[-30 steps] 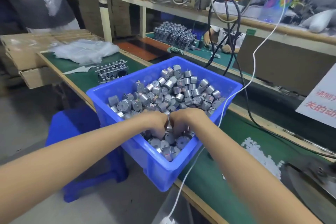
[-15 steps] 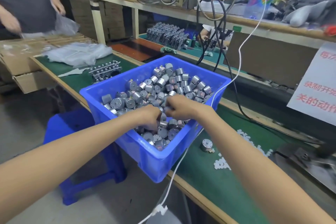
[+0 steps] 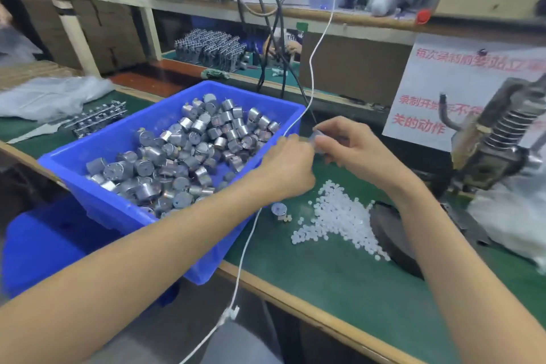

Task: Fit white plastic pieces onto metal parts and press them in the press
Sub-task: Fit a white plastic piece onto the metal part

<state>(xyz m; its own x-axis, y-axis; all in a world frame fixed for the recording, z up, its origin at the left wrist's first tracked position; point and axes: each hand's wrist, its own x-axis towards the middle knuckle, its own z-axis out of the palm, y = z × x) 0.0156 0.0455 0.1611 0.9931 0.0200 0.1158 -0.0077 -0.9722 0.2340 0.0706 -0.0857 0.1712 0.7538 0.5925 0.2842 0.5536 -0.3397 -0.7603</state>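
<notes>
Nearby, white cable (image 3: 312, 68) over blue bin (image 3: 97, 204), beside metal part (image 3: 318, 139).

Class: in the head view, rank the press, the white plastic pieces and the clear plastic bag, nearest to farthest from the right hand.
1. white plastic pieces, just below the right hand.
2. press, to the right.
3. clear plastic bag, far left past the blue bin.

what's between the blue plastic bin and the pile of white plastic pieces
A lone round silver metal part and a thin white cable, head view.
</notes>
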